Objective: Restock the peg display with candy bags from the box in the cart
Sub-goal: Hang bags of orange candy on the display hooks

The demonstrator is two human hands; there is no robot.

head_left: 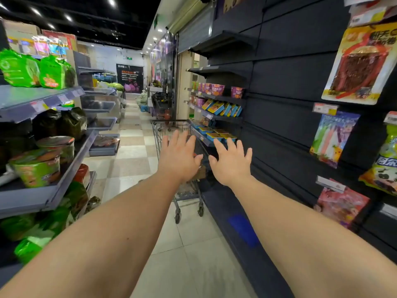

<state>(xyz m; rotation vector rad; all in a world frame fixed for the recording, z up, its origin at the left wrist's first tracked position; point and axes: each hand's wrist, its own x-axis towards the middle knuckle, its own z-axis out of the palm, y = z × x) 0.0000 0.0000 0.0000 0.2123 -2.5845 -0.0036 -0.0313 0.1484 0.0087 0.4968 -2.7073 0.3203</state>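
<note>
Both hands, left (179,157) and right (231,163), are stretched toward the cart (171,134) with fingers spread wide, nothing held. Right of the cart, the peg display (300,87) is seen sparsely hung with candy bags (334,138). Reaching for the box is judged the current step; the box is hidden behind the hands.

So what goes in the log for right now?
phase: reaching toward cart | left hand: open, empty | right hand: open, empty | candy bags: none held | peg display: on right
</note>
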